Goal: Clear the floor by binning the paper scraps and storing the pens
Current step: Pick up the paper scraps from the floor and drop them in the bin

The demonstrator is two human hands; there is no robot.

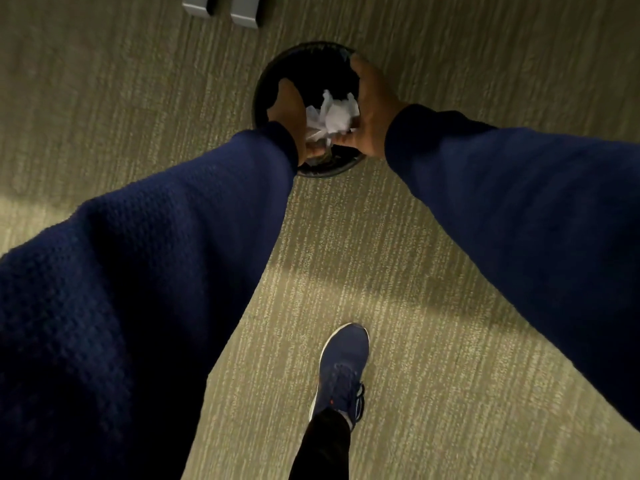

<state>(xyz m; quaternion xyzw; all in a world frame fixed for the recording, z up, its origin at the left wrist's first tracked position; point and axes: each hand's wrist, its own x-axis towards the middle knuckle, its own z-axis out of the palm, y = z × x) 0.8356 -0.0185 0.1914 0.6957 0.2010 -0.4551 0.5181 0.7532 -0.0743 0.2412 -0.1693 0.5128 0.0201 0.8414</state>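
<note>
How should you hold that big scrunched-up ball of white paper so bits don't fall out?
Cup the paper ball by its two opposite sides, as here: left hand and right hand press inward from either side. It looks like a loose, lumpy wad with no handle, so squeezing from both sides probably keeps pieces together. It is held above the open black bin.

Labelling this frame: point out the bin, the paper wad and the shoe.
bin point(273, 69): head view, on the far-left rim.
paper wad point(334, 116): head view, on the crumpled white middle, between both hands.
shoe point(343, 362): head view, on the blue upper, ahead of the laces.
</note>
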